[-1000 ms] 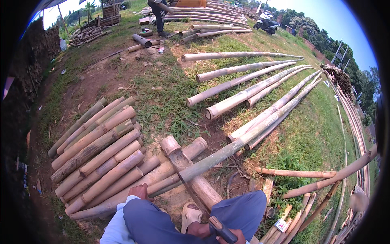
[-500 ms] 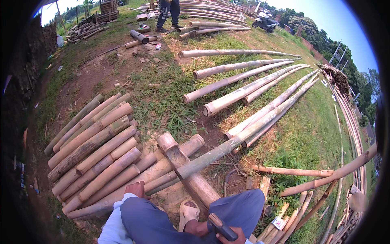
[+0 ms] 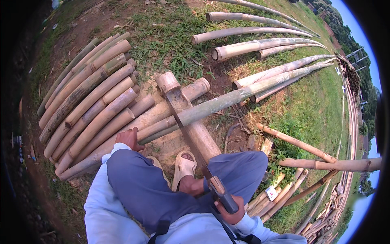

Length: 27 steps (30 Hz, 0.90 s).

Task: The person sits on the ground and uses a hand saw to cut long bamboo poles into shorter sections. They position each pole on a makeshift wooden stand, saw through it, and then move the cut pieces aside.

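Note:
A long greenish bamboo pole lies across a thick notched log in front of me. My left hand grips the pole's near end, pressing it against the logs. My right hand is closed on the dark handle of a long-bladed cutting tool. Its blade runs up from my lap to where the pole crosses the log. My foot in a beige sandal rests beside the log. Blue trousers cover my knees.
A stack of cut bamboo lengths lies to my left. Several long poles lie on the grass ahead. More poles and thin sticks are piled at the right, with a small white packet near them.
The view has tipped down and closer to the log and pole. Both hands keep their grips; the far figure and distant piles have left the view.

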Tool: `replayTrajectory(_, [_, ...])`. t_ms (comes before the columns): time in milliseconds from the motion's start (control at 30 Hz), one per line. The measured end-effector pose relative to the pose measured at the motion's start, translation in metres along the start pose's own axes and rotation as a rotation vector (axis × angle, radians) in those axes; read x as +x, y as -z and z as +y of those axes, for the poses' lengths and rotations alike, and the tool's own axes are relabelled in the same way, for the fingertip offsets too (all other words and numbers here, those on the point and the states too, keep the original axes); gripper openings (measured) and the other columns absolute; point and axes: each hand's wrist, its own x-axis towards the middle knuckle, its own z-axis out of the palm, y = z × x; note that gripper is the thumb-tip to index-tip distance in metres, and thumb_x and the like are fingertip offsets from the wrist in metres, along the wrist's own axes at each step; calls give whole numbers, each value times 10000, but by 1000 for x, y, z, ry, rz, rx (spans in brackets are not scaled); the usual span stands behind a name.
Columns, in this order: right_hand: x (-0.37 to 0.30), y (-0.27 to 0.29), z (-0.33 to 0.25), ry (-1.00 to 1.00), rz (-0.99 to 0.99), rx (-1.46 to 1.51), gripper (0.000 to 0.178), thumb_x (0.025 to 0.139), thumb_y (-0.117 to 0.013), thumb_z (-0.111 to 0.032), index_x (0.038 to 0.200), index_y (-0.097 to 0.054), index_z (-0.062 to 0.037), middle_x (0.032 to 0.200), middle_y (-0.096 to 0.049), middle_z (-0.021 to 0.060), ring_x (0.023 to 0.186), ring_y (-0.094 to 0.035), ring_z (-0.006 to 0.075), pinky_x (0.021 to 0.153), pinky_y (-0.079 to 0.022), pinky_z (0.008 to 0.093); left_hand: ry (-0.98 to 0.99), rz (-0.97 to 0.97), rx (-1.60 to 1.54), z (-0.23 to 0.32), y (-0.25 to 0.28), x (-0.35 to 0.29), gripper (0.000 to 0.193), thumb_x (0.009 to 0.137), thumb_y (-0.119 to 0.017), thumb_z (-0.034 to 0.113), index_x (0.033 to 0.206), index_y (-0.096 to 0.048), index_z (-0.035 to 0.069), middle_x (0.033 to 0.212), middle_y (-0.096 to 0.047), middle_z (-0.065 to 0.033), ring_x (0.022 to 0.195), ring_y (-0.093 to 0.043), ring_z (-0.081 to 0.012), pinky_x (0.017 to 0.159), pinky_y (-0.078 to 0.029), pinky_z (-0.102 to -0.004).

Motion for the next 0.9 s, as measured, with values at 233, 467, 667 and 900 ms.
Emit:
replayTrajectory(233, [131, -53, 26, 159, 62, 26, 109, 913, -722, -56, 893, -656, 29, 719, -646, 37, 677, -562, 73, 606, -469, 288, -44, 11, 13, 10, 3, 9, 687, 701, -866, 420, 1194, -587, 33, 1000, -733, -236, 965, -717, -409, 862, -560, -488])
replayTrajectory(467, [-6, 9, -9, -18, -102, -99, 349, 875, -700, 4, 1223, -690, -8, 945, -757, 159, 839, -765, 206, 756, -555, 288, 43, -46, -5, 5, -1, 4, 787, 653, -879, 411, 1308, -595, 79, 1117, -727, -221, 1066, -702, -391, 949, -539, -505])
replayTrajectory(667, [129, -56, 31, 194, 12, -9, 138, 912, -730, -64, 999, -692, 36, 734, -671, 54, 678, -577, 87, 615, -484, 299, 44, -19, -4, 14, 11, 10, 798, 647, -861, 429, 1314, -602, 76, 1097, -734, -217, 1045, -707, -396, 939, -543, -509])
replayTrajectory(900, [-13, 20, 0, -58, -144, -98, 373, 872, -702, 13, 1244, -686, -6, 868, -749, 130, 811, -735, 143, 732, -547, 287, 55, -29, -2, 0, 4, 0, 791, 648, -859, 404, 1319, -608, 68, 1117, -730, -228, 1069, -699, -400, 956, -534, -514])
